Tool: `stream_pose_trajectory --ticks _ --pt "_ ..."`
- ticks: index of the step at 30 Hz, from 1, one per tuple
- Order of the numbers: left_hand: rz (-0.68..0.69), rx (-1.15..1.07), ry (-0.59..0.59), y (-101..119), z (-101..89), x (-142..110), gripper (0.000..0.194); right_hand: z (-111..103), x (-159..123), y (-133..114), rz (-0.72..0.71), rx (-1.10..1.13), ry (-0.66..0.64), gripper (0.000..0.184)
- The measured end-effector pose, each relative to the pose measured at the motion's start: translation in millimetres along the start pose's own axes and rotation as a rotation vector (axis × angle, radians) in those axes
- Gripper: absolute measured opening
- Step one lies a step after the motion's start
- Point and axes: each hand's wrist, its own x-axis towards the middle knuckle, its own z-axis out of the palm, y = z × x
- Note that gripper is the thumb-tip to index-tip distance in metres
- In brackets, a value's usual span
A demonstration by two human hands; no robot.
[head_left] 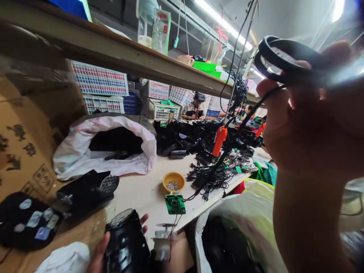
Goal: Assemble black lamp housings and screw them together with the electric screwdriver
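Note:
My right hand (309, 125) is raised close to the camera at the right, its fingers pinched on a black ring (287, 57) with a black cable (244, 125) trailing down toward the bench. My left hand (99, 254) is low at the bottom edge, wrapped round a glossy black housing (126, 242) with a perforated grille on top. Beside the housing sits a small motor with a metal disc (163, 240), wired to a green circuit board (174, 204) on the bench.
A yellow bowl of screws (173, 182), a tangle of black cables (210, 176), an orange hanging tool (219, 140), a white bag of black parts (113, 144), another black housing (85, 193), a shelf (142, 57) overhead. A yellow-white bag (241, 216) stands below. A person sits far back.

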Motion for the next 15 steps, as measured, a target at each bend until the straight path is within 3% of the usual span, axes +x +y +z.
stream_pose_trajectory --ticks 3,5,6,9,12,15 --pt "0.129 0.104 -0.011 2 19.0 -1 0.05 18 -6 -8 0.008 0.07 -0.023 0.041" --pt "0.206 0.035 -0.148 0 28.8 -2 0.068 28 -11 -10 0.064 0.16 -0.015 0.037" --pt "0.151 0.011 -0.227 -2 32.7 -4 0.071 33 -14 -9 0.105 0.206 -0.013 0.031" --pt "0.104 -0.053 -0.265 -18 42.3 -13 0.071 43 -25 -5 0.208 0.299 -0.016 0.024" --pt "0.013 -0.076 -0.281 -45 49.3 -19 0.072 49 -34 0 0.248 0.339 -0.011 0.028" --pt "0.013 -0.15 -0.251 -69 53.0 -18 0.071 51 -40 -1 0.316 0.35 0.04 0.028"
